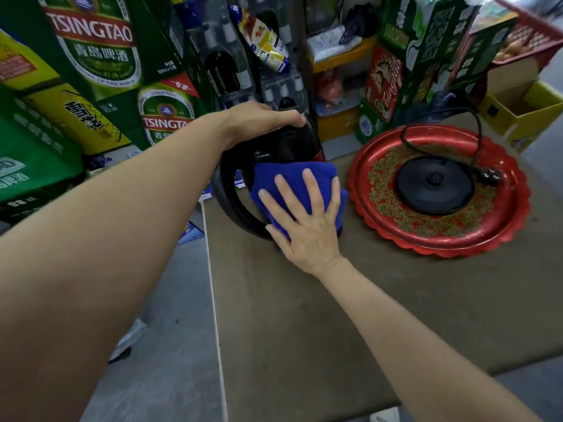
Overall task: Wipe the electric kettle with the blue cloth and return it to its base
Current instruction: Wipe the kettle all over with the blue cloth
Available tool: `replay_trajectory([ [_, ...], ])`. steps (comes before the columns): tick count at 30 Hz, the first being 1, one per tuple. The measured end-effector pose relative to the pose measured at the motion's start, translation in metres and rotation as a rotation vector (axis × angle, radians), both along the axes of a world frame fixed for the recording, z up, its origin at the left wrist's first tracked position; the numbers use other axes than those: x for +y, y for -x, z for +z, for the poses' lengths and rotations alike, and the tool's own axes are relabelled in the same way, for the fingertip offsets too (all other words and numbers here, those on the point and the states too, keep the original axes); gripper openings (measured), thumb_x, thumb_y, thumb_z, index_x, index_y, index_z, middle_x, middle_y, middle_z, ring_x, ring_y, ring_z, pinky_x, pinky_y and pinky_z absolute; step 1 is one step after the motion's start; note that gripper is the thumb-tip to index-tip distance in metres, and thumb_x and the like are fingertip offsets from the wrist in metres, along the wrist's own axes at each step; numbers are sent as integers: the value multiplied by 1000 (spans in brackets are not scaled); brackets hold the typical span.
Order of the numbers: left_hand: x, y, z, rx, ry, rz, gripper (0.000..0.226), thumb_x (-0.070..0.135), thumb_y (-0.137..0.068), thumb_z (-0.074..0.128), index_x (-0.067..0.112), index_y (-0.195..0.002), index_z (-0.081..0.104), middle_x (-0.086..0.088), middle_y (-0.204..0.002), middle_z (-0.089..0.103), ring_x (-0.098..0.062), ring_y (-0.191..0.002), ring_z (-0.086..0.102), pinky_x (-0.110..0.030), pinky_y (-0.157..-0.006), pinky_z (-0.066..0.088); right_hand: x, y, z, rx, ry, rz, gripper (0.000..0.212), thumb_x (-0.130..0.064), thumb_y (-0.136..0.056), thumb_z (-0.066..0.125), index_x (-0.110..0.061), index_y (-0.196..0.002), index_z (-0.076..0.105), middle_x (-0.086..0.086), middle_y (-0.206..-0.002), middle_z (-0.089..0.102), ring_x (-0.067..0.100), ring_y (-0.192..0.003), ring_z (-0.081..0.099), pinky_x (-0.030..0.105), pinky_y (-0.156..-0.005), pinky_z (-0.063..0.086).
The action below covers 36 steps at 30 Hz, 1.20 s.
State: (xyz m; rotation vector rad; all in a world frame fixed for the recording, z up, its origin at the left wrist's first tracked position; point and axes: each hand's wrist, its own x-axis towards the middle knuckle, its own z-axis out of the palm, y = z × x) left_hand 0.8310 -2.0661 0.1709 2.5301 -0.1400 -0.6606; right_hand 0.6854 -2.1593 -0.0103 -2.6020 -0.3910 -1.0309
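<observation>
A black and dark red electric kettle [289,144] stands at the left edge of the brown table, its black loop handle [225,202] facing me. My left hand [262,120] rests over its lid, gripping the top. My right hand [304,214] lies flat with fingers spread on the folded blue cloth [292,178], pressing it against the kettle's side. The round black base [435,185] sits without the kettle on a red ornate tray [457,242] to the right, its cord [475,129] looping behind and the plug lying on the tray.
Green Tsingtao beer cartons [91,47] and yellow cartons are stacked on the left and behind. Wrapped bottles stand behind the kettle. A yellow open box [518,111] sits at the far right. The table's left edge [213,300] drops to a grey floor.
</observation>
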Motion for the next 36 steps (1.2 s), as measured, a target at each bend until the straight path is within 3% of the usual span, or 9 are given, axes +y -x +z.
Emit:
replay_trajectory([
  [4,0,1,0,-11,4,-23,97,80,-62,64,25,-140,56,2,-146,52,-22,-127,51,-32,-94,38,37,53,-58,249,-276,-304,60,-41,-102,44,-26,-156,23,8,-164,17,44,-150,10,70,-115,17],
  [7,-2,2,-1,-11,14,-22,98,79,-64,64,24,-144,53,2,-150,48,-19,-128,48,-31,-94,35,58,70,-57,380,-1134,-320,65,-38,-103,39,-26,-158,8,3,-168,2,18,-155,3,42,-123,18],
  [9,-1,3,-3,-9,38,8,89,75,-70,65,22,-141,55,2,-146,51,-18,-118,49,-30,-90,35,51,45,-26,367,-1761,-398,60,-35,-105,40,-28,-158,13,-7,-164,16,7,-149,22,26,-119,22],
  [13,9,11,-6,-42,81,86,93,72,-75,66,16,-147,47,-2,-152,46,-22,-130,49,-28,-92,33,28,21,-7,365,-2417,-396,51,-41,-102,48,-30,-150,38,-2,-147,52,19,-126,56,41,-109,44],
  [19,8,34,-9,-86,43,106,113,81,-69,65,18,-157,32,-1,-159,40,-24,-136,47,-27,-100,38,59,55,3,534,-2426,-536,52,-7,-97,60,-28,-143,51,6,-128,67,30,-109,67,52,-100,52],
  [24,-9,59,-13,-163,-174,39,123,97,-55,49,32,-157,27,-10,-160,36,-39,-142,39,-50,-116,34,45,102,12,867,-2356,-424,35,10,-89,62,-11,-116,69,14,-97,74,29,-79,69,46,-90,55],
  [27,-19,90,-18,-243,-250,-14,117,92,-66,48,30,-160,14,-12,-167,17,-48,-147,21,-54,-116,29,2,138,17,823,-1980,-278,50,11,-86,64,-23,-122,68,7,-113,75,22,-102,72,40,-97,55],
  [30,-26,119,-28,-304,-300,-100,115,88,-70,51,33,-160,6,-7,-170,4,-47,-150,12,-58,-114,32,-60,163,13,701,-1265,-356,61,9,-85,65,-29,-132,62,-1,-130,67,9,-113,63,28,-98,49],
  [36,5,126,-35,-388,-285,-274,114,86,-70,55,37,-160,4,0,-170,3,-41,-151,12,-56,-113,34,-167,183,-21,541,-237,-608,83,16,-61,68,-18,-136,61,17,-126,66,41,-99,68,43,-60,55],
])
